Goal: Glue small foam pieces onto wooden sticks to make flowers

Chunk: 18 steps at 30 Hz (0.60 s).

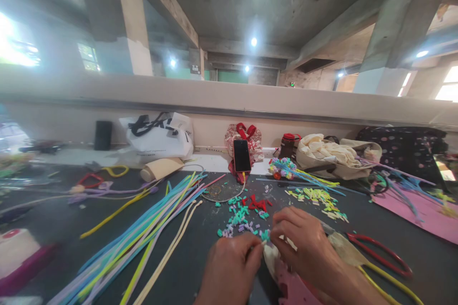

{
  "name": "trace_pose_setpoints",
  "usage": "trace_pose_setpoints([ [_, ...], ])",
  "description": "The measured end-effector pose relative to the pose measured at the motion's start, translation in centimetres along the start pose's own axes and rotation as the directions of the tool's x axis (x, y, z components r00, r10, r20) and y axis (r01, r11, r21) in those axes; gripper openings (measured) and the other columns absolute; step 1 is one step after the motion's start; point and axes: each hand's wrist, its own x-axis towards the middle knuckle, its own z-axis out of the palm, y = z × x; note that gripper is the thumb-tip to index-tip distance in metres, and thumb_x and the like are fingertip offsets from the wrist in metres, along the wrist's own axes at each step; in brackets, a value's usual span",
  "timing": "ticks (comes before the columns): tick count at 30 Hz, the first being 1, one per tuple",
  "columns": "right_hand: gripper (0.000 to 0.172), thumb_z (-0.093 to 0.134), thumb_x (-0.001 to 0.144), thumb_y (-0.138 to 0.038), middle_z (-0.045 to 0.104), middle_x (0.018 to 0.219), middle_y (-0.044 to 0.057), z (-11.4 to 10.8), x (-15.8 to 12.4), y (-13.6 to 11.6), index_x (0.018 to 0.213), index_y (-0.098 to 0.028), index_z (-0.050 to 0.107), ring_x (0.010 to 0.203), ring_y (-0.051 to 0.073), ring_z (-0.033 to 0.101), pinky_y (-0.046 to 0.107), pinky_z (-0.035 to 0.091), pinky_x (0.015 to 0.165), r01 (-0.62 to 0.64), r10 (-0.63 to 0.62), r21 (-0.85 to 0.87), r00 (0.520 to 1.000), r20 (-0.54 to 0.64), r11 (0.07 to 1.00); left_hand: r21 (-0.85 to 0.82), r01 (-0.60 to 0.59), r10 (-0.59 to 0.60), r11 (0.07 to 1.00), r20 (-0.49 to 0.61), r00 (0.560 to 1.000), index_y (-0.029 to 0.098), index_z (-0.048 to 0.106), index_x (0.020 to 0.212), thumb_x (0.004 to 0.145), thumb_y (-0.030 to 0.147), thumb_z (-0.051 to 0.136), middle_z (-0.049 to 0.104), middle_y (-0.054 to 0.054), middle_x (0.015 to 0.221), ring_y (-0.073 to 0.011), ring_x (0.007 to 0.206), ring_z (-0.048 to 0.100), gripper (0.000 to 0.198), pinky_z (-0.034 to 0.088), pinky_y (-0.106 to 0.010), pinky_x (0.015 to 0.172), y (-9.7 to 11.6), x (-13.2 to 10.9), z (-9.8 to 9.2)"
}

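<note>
My left hand [232,267] is closed in a pinch at the front middle of the dark table, with a tiny pale bit at its fingertips too small to name. Just to its right, my right hand [306,243] has its fingers curled together; whatever they hold is hidden. Between and below the hands lie a whitish piece [271,259] and a pink piece [291,286], partly covered by my right hand. Right beyond the fingertips are small cut teal pieces [238,214], lilac pieces [245,228] and red pieces [258,203].
Long coloured fuzzy stems [143,233] spread across the left. Red-handled scissors [381,252] lie at the right, near pink sheet [422,209]. Yellow cut pieces [318,200] sit beyond my right hand. A phone [242,155] leans on a patterned bag; a white bag [161,138] stands at back.
</note>
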Motion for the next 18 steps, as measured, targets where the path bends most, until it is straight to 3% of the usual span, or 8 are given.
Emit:
trace_pose_setpoints([
  [18, 0.017, 0.045, 0.084, -0.016, 0.060, 0.075, 0.003, -0.26, 0.23, -0.08, 0.071, -0.019, 0.057, 0.071, 0.013, 0.054, 0.026, 0.043, 0.063, 0.034, -0.031, 0.084, 0.999, -0.041, 0.996, -0.295, 0.058, -0.037, 0.954, 0.077, 0.996, 0.016, 0.065, 0.061, 0.071, 0.030, 0.045, 0.053, 0.003, 0.046, -0.0100, 0.047, 0.047, 0.027, 0.031, -0.019, 0.046, -0.51, 0.51, -0.09],
])
